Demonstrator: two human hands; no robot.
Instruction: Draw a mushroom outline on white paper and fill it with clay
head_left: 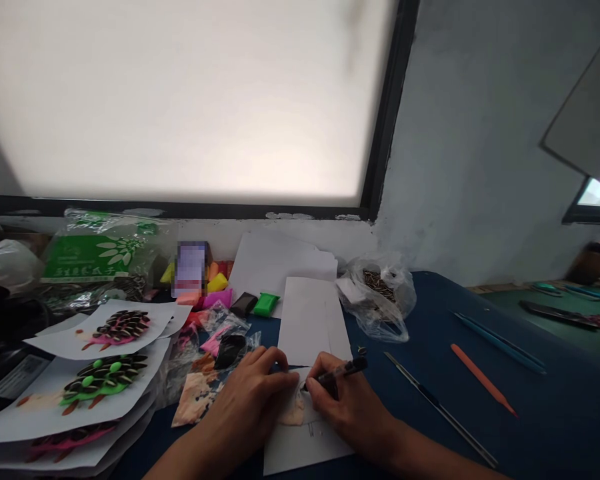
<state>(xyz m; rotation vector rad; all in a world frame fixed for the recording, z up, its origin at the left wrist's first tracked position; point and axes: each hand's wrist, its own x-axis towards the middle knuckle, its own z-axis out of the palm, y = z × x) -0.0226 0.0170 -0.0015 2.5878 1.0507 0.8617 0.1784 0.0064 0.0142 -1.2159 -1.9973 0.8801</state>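
Observation:
My right hand [347, 400] is closed around a black marker pen [337, 373], its tip touching a sheet of white paper [300, 453]. My left hand [255, 390] rests at the left side of this sheet, its fingers bent and lying on it, gripping nothing visible. Between the hands, a flat pale peach patch of clay [293, 413] sits on the paper, with small dark pen marks below it. Part of the sheet is covered by my hands. Just beyond lies a stack of blank white paper [313, 320].
At left are papers with seed-covered clay hedgehogs [103, 381]. Behind them sits a green seed bag [87, 250]. Several clay packets [266, 305] lie mid-table. A plastic bag of seeds [380, 293], an orange tool [483, 379], a metal-tipped stick [440, 407] and blue tools [500, 341] lie right.

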